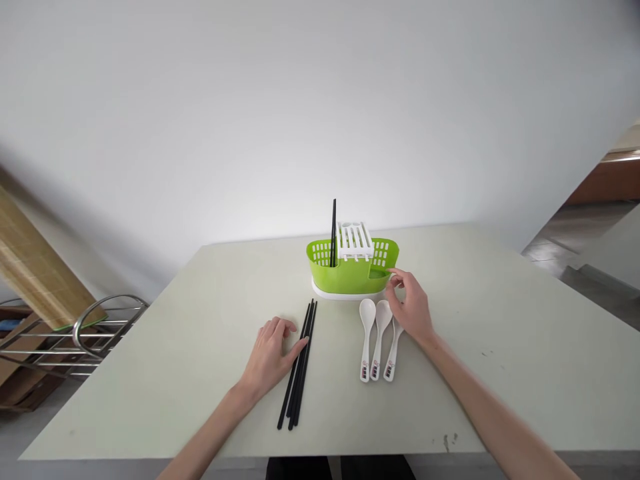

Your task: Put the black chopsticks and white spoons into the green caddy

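A green slotted cutlery holder [345, 273] with a white insert [355, 241] stands on a white base at the table's middle. Black chopsticks [333, 230] stand upright in its left side. Several black chopsticks [299, 363] lie in a bundle on the table. My left hand [273, 353] rests beside them, its fingers curled and touching the bundle. Three white spoons [376, 340] lie side by side to the right. My right hand [413, 307] hovers over the rightmost spoon's bowl, fingers loosely apart, close to the holder's right end.
The pale table [200, 347] stands against a white wall. A metal rack [75, 333] and a wooden board [35, 267] are at the left. At the right, floor and a brown counter [607, 180] show.
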`<state>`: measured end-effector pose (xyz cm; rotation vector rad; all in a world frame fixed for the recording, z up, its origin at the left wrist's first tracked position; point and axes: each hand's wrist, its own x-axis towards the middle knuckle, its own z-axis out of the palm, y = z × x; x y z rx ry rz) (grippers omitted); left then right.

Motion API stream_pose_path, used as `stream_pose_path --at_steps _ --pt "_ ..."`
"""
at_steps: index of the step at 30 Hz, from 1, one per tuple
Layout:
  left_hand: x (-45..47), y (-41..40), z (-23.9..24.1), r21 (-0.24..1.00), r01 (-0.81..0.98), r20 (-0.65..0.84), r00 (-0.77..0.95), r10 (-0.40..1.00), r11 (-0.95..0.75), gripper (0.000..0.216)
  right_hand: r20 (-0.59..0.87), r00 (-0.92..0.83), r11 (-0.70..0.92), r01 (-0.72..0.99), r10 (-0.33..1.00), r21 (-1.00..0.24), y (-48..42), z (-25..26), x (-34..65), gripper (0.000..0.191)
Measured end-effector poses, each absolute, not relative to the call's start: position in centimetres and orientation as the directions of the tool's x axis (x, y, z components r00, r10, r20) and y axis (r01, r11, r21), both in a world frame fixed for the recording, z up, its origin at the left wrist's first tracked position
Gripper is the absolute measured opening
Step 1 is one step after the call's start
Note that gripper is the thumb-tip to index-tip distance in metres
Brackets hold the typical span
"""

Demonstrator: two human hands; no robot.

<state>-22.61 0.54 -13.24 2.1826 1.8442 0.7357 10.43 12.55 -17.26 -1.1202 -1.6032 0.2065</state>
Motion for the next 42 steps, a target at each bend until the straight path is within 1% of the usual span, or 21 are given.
stream_pose_path --at_steps 6,11,14,17,20,23,25,29,32,35,38,42 --pt "-23.2 -0.1 -13.4 0.427 0.886 0.221 0.090 0.971 -0.179 0.035 0.647 -0.017 0.528 0.593 0.763 -0.608 12.8 -17.7 11.0 0.032" --pt "-24.4 -0.3 -12.5 0.389 0.909 0.179 0.081 0.980 -0.146 0.037 0.632 -0.012 0.508 0.607 0.775 -0.611 12.9 -17.6 11.2 0.025" --pt "-25.1 -0.5 -11.5 0.345 0.932 0.132 0.073 0.989 -0.115 0.035 0.640 -0.012 0.509 0.618 0.768 -0.600 12.9 -17.5 11.3 0.022" --pt "-25.5 -0.7 -10.3 0.236 0.967 0.095 0.071 0.993 -0.092 0.029 0.648 -0.016 0.513 0.626 0.761 -0.587 12.8 -17.4 11.3 0.021" --pt "-25.5 -0.9 -9.2 0.056 0.996 0.048 0.063 0.997 -0.066 0.024 0.650 -0.015 0.511 0.632 0.760 -0.583 12.9 -17.3 11.4 0.020" --pt "-25.5 -0.9 -8.3 -0.095 0.995 -0.029 0.037 0.999 -0.039 0.026 0.648 -0.010 0.502 0.641 0.761 -0.580 12.9 -17.3 11.5 0.020" --pt "-25.7 -0.7 -8.1 -0.136 0.990 -0.058 0.021 0.998 -0.029 0.028 0.647 -0.005 0.497 0.646 0.762 -0.580 12.9 -17.3 11.5 0.020" --pt "-26.4 0.0 -8.3 -0.152 0.988 -0.067 0.006 0.998 -0.016 0.026 0.647 -0.002 0.499 0.638 0.762 -0.586 12.9 -17.3 11.5 0.021" --pt "-27.1 0.6 -8.2 -0.120 0.992 -0.039 0.020 0.999 -0.025 0.026 0.637 -0.002 0.499 0.624 0.771 -0.602 12.9 -17.3 11.6 0.023" --pt "-27.8 1.3 -7.2 -0.002 1.000 0.057 0.026 0.998 -0.026 0.028 0.625 -0.009 0.504 0.600 0.781 -0.621 12.9 -17.2 11.6 0.025" --pt "-27.9 2.0 -4.9 0.209 0.977 0.195 0.000 0.981 -0.042 0.027 0.627 -0.002 0.513 0.577 0.779 -0.635 13.0 -17.2 11.6 0.026" --pt "-26.2 3.3 -1.1 0.518 0.851 0.304 -0.090 0.948 -0.086 0.034 0.627 0.060 0.500 0.547 0.777 -0.672 13.0 -17.3 11.5 0.031"
